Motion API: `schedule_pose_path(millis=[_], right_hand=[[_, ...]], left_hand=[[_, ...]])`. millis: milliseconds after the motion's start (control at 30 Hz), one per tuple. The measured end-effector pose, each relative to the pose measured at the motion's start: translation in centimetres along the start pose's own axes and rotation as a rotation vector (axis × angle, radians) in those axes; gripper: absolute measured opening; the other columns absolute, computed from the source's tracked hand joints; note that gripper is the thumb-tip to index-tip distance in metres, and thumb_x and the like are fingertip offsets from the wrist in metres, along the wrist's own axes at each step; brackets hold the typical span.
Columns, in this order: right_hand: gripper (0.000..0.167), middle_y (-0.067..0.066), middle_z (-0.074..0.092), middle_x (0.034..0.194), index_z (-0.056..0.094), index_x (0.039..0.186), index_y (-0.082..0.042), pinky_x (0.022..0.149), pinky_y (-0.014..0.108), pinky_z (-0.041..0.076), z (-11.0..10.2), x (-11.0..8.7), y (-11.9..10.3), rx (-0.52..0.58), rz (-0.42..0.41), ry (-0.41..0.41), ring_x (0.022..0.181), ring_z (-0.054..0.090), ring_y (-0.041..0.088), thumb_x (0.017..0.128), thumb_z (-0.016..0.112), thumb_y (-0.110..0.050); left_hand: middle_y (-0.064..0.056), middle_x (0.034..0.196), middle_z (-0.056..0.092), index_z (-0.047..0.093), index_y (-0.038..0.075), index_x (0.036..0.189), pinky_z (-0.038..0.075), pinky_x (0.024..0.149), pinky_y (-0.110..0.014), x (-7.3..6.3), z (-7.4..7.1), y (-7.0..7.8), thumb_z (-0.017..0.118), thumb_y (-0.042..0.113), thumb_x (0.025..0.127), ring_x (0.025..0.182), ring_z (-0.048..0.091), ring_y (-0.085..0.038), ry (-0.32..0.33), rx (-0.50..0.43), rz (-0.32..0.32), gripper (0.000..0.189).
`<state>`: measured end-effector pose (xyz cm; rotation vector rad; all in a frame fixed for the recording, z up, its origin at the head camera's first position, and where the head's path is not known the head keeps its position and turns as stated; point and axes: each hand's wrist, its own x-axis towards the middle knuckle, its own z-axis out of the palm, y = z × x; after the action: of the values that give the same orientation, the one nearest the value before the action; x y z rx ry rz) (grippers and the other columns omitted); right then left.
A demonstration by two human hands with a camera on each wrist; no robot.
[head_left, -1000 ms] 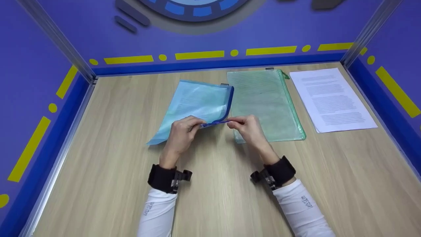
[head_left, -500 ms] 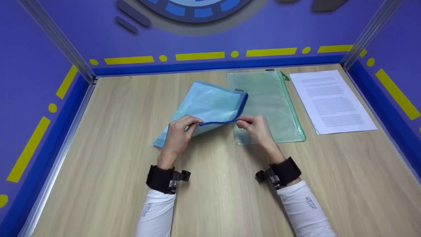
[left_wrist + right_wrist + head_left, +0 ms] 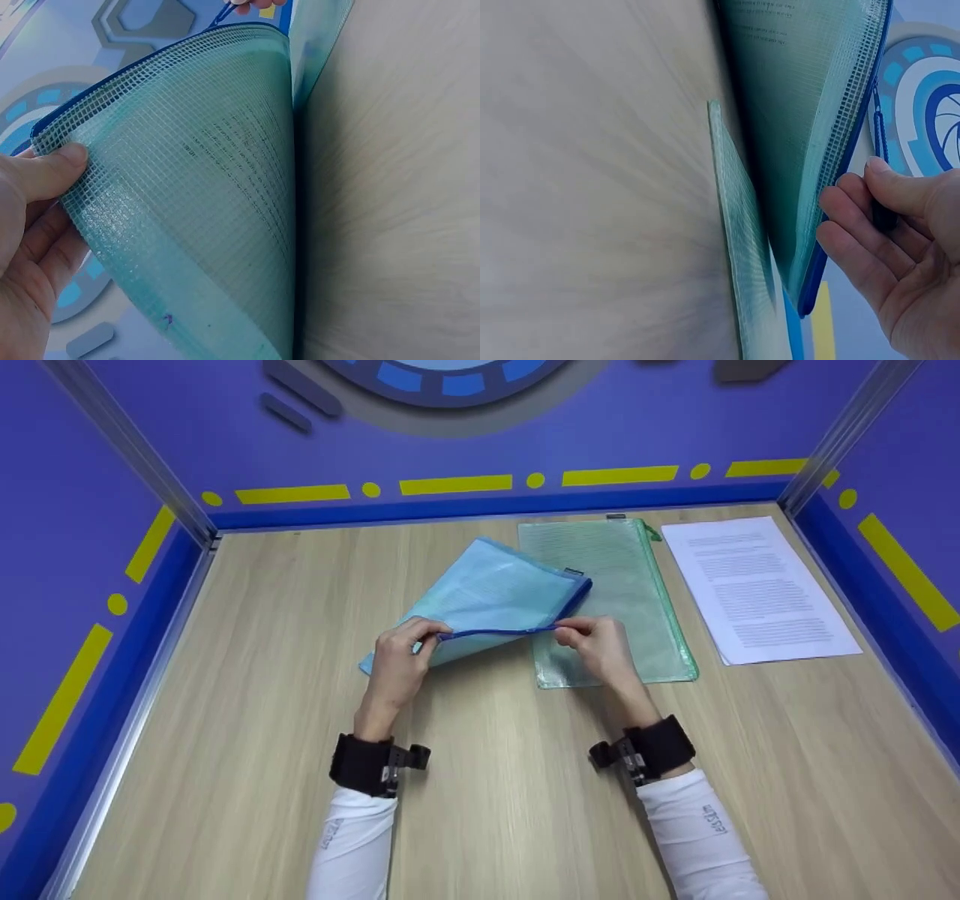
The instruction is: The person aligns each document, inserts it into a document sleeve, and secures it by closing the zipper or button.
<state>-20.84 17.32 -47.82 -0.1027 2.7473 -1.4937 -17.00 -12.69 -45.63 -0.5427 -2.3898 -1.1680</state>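
A light-blue mesh zipper pouch (image 3: 502, 589) with a dark-blue zipper (image 3: 487, 631) is raised off the table at its near edge. Printed lines show through its mesh (image 3: 172, 165) in the left wrist view. My left hand (image 3: 397, 664) pinches the pouch's corner at one end of the zipper, thumb on the near face. Between the thumb and fingers of my right hand (image 3: 602, 649) is the zipper's dark-blue pull cord (image 3: 879, 127), further along the same edge. The zipper runs nearly straight between both hands, then bends away to the far right corner.
A green mesh zipper pouch (image 3: 615, 607) lies flat on the wooden table (image 3: 480, 780), partly under the blue pouch. Right of it is a stack of printed paper (image 3: 761, 592). Blue panels (image 3: 450, 457) wall the table at the back and sides.
My right hand has moved right along the zipper with the pull cord, lengthening the stretch between the hands. The blue pouch has turned and shifted right over the green one; my left hand moved slightly left.
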Motion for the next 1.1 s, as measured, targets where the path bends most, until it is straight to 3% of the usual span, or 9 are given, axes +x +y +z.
schedule_pose_path(millis=[167, 533, 833, 1100], right_hand=[[0.022, 0.017, 0.076, 0.103, 0.075, 0.111, -0.002, 0.085, 0.037, 0.059, -0.7, 0.2, 0.7, 0.01, 0.032, 0.012, 0.094, 0.073, 0.025, 0.094, 0.068, -0.014], [0.024, 0.017, 0.075, 0.107, 0.074, 0.114, -0.003, 0.088, 0.039, 0.058, -1.8, 0.5, 1.3, 0.01, 0.07, 0.009, 0.098, 0.071, 0.026, 0.095, 0.067, -0.016], [0.025, 0.018, 0.075, 0.105, 0.074, 0.113, -0.003, 0.079, 0.025, 0.058, -2.6, 0.5, 1.9, 0.009, 0.071, 0.033, 0.092, 0.072, 0.021, 0.094, 0.068, -0.018], [0.028, 0.019, 0.073, 0.111, 0.072, 0.117, -0.002, 0.072, 0.01, 0.052, -5.5, 0.7, 3.9, 0.03, 0.184, 0.115, 0.082, 0.067, 0.001, 0.097, 0.065, -0.021]], left_hand=[[-0.006, 0.095, 0.075, 0.075, 0.007, 0.098, 0.057, 0.079, -0.032, -0.1, -0.6, -0.4, 0.064, -0.003, 0.092, 0.089, 0.07, -0.017, 0.037, -0.013, -0.031, 0.016], [-0.007, 0.097, 0.074, 0.074, 0.007, 0.099, 0.058, 0.081, -0.034, -0.1, -1.2, -0.9, 0.062, -0.004, 0.093, 0.091, 0.07, -0.017, 0.051, -0.012, -0.087, 0.018], [-0.007, 0.099, 0.074, 0.074, 0.007, 0.101, 0.058, 0.082, -0.035, -0.3, -1.6, -1.2, 0.061, -0.004, 0.094, 0.094, 0.07, -0.018, 0.039, 0.006, -0.12, 0.019], [-0.01, 0.097, 0.074, 0.073, 0.003, 0.099, 0.056, 0.082, -0.031, -0.5, -3.3, -2.2, 0.06, -0.007, 0.093, 0.092, 0.071, -0.02, 0.146, 0.018, -0.173, 0.018]])
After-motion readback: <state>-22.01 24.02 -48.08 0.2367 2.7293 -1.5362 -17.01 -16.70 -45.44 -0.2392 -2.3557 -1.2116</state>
